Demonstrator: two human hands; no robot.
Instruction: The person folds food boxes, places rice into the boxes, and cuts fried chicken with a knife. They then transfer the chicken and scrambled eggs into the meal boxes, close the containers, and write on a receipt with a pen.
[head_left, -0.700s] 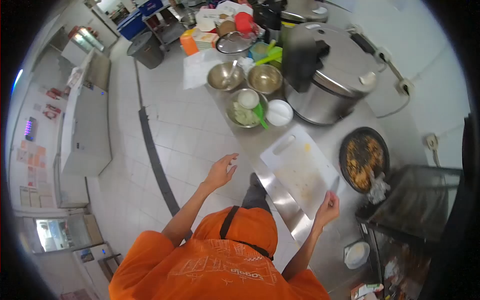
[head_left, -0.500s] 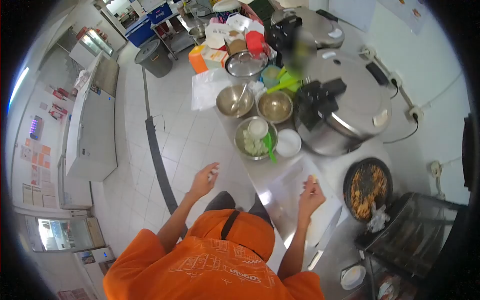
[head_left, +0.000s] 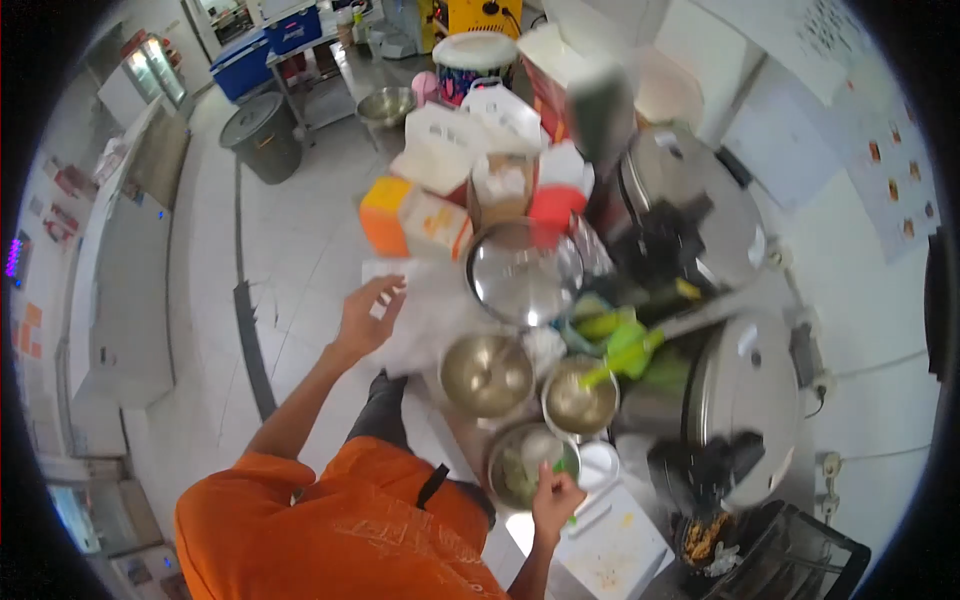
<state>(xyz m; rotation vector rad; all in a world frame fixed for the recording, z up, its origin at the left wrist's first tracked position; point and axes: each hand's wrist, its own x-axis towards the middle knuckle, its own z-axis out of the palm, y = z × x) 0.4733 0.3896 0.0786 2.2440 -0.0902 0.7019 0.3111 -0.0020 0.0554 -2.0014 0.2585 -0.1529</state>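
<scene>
My left hand (head_left: pixel 370 315) is raised at the counter's left side with its thumb and fingers apart, holding nothing visible. White plastic bags (head_left: pixel 425 305) lie beside its fingertips. Fingers bent together, my right hand (head_left: pixel 557 503) is over the near right edge of a steel bowl (head_left: pixel 500 485) of pale green pieces; whether it holds anything is hidden. A small white cup (head_left: pixel 541 447) sits in that bowl. Below the right hand lies a white cutting board (head_left: pixel 615 545) with orange-brown smears. A white round lid or dish (head_left: pixel 598 465) is beside the bowl.
Two more steel bowls (head_left: pixel 487 375) (head_left: pixel 580 400) stand farther along, near a glass-lidded pot (head_left: pixel 525 272). Large pressure cookers (head_left: pixel 750 400) line the right side. Food boxes (head_left: pixel 430 225) crowd the back. A dark pan of food (head_left: pixel 703 540) is at lower right.
My view has shifted forward along the counter. The left hand has moved toward the plastic bags, and the right hand has gone from above the cutting board to the bowl of green pieces.
</scene>
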